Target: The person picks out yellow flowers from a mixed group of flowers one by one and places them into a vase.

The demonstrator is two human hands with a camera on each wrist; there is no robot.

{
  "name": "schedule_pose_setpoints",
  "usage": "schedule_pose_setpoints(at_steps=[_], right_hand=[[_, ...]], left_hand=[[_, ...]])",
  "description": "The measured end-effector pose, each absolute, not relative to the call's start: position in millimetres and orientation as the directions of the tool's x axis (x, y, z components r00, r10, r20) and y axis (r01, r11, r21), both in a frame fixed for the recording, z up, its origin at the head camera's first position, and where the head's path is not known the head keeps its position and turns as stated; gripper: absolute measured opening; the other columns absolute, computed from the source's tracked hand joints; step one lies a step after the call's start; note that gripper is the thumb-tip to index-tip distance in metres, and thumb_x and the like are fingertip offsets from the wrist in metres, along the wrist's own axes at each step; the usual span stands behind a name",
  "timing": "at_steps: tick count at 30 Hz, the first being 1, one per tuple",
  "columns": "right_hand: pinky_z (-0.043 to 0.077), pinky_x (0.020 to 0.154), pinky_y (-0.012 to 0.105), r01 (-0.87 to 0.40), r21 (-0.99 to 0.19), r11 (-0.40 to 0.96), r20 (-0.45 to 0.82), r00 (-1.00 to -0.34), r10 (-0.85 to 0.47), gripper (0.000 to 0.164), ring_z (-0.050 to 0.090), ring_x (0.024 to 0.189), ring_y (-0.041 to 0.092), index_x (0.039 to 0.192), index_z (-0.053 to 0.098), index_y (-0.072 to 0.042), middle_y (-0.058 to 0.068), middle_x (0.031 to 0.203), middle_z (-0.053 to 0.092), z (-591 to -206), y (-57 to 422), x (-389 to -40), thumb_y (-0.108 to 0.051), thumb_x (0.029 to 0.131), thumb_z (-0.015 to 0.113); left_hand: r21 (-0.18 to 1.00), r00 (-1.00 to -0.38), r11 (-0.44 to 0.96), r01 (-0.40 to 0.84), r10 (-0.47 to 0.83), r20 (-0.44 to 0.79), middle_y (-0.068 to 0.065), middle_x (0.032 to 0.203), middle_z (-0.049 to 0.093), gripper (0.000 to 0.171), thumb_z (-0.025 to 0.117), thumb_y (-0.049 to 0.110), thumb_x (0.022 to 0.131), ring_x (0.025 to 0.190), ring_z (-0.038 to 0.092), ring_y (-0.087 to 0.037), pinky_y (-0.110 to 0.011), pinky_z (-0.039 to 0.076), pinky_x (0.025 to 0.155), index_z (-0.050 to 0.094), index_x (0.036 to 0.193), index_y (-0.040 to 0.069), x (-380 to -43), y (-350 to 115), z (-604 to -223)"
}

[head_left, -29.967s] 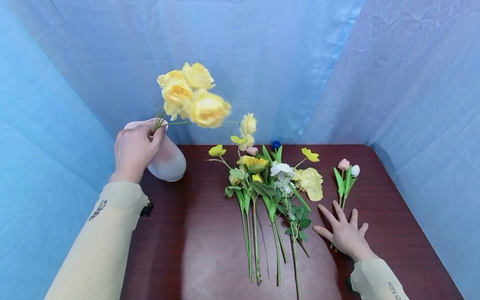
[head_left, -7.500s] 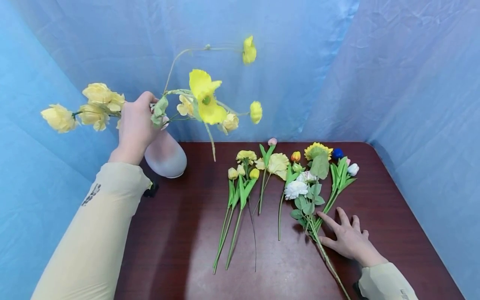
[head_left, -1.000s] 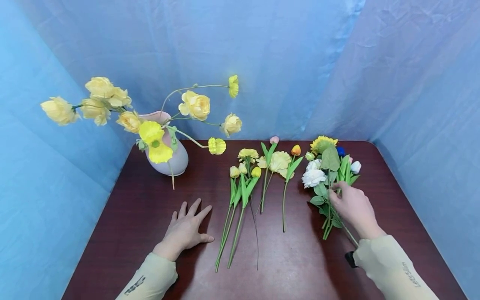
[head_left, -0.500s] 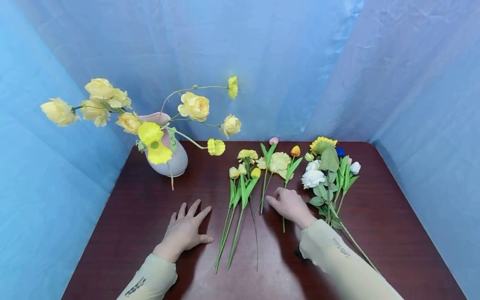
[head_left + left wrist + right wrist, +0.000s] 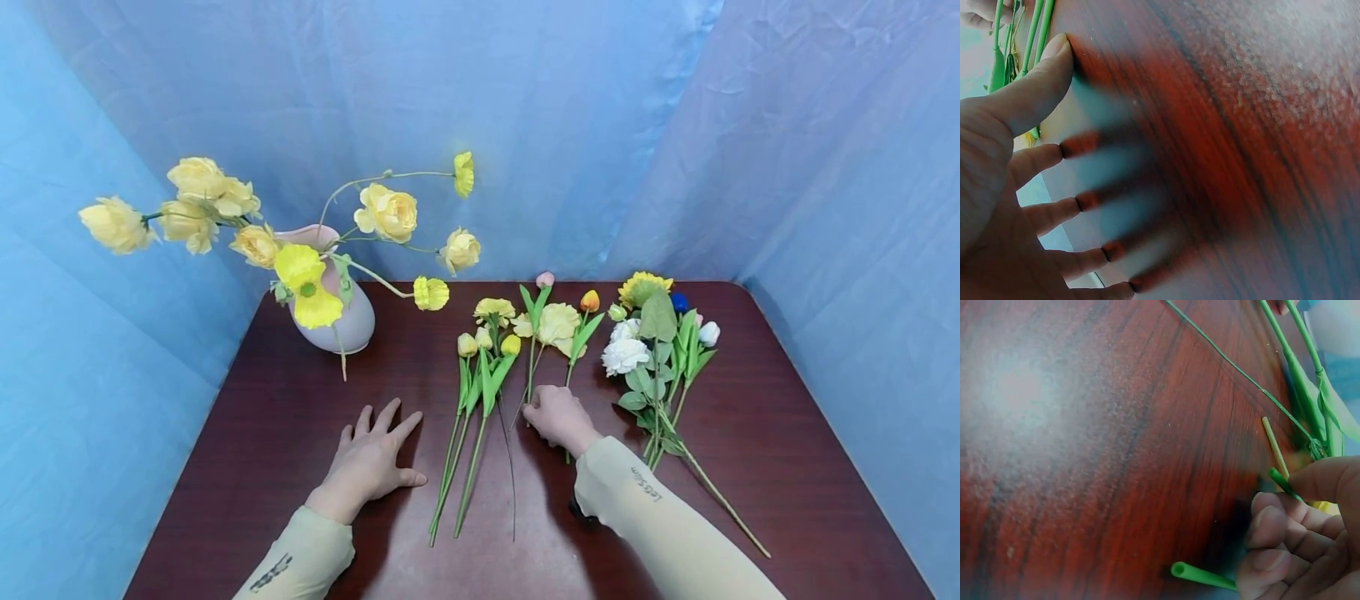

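Observation:
My right hand (image 5: pixel 559 417) pinches the lower stem of a pink tulip (image 5: pixel 545 280) between thumb and fingers. In the right wrist view the green stem end (image 5: pixel 1282 482) pokes out under the thumb. An orange tulip (image 5: pixel 590 301) lies beside it, its stem (image 5: pixel 1200 575) passing under that hand. My left hand (image 5: pixel 367 467) rests on the table with fingers spread, holding nothing. Left of the back stands a pale pink-and-white vase (image 5: pixel 347 321) with yellow roses (image 5: pixel 388 212) and yellow poppies (image 5: pixel 307 287) leaning out on both sides.
Yellow tulips (image 5: pixel 483 383) and a thin dark stem (image 5: pixel 512 475) lie between my hands. A pale yellow bloom (image 5: pixel 558 325) lies behind the right hand. At right are white flowers (image 5: pixel 625 354), a sunflower (image 5: pixel 645 288) and a white tulip (image 5: pixel 708 334). Blue curtains (image 5: pixel 480 142) surround the table (image 5: pixel 247 500).
My right hand has left the white flower bunch, moved left and taken the pink tulip's stem. Earlier, my left hand was at the vase with yellow flowers; these now stand in it.

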State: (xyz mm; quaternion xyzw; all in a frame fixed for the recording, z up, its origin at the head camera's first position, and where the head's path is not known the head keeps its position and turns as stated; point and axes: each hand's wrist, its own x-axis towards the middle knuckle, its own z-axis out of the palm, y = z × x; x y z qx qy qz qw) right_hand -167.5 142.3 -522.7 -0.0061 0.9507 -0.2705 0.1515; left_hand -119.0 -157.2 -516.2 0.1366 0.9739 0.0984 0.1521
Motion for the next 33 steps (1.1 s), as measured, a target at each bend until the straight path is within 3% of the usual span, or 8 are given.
schedule_pose_setpoints(at_steps=[7,16,23,33], right_hand=[[0.047,0.039,0.031,0.107,-0.651,0.751,-0.236,-0.97,-0.066,0.014,0.053,0.037,0.018,0.072,0.056,-0.008,0.006,0.052,0.059,-520.5,156.4,-163.1,-0.006,0.085,0.052],[0.047,0.041,0.03,0.159,-0.755,0.636,-0.2,-0.98,0.008,0.009,0.057,0.043,0.023,0.081,0.057,-0.006,0.012,0.059,0.063,-498.0,180.0,-156.6,-0.01,0.088,0.053],[0.043,0.039,0.03,0.082,-0.747,0.659,-0.11,-0.994,-0.001,0.01,0.059,0.046,0.03,0.081,0.057,-0.005,0.01,0.058,0.062,-477.7,209.6,-149.6,-0.01,0.089,0.052],[0.048,0.046,0.033,-0.012,-0.66,0.751,0.015,-1.0,-0.003,0.012,0.058,0.045,0.021,0.082,0.058,-0.011,0.004,0.059,0.062,-462.2,248.8,-130.7,-0.015,0.092,0.053]], left_hand=[[0.223,-0.913,0.944,0.245,0.302,-0.274,-0.012,0.157,0.019,0.093,0.075,0.06,0.072,0.138,0.014,-0.05,-0.072,0.023,0.101,0.033,0.149,0.03,-120.0,-158.2,-517.9],[0.204,-0.911,0.943,0.263,0.312,-0.269,-0.011,0.157,0.018,0.092,0.072,0.063,0.074,0.137,0.014,-0.05,-0.073,0.024,0.099,0.031,0.15,0.031,-120.0,-160.1,-521.4],[0.202,-0.911,0.943,0.265,0.313,-0.27,-0.011,0.157,0.018,0.092,0.071,0.064,0.074,0.137,0.015,-0.05,-0.073,0.024,0.099,0.031,0.15,0.031,-119.3,-160.6,-520.8],[0.203,-0.909,0.943,0.265,0.314,-0.273,-0.012,0.157,0.018,0.092,0.072,0.063,0.074,0.137,0.015,-0.05,-0.073,0.024,0.099,0.032,0.15,0.03,-119.8,-160.6,-520.4]])
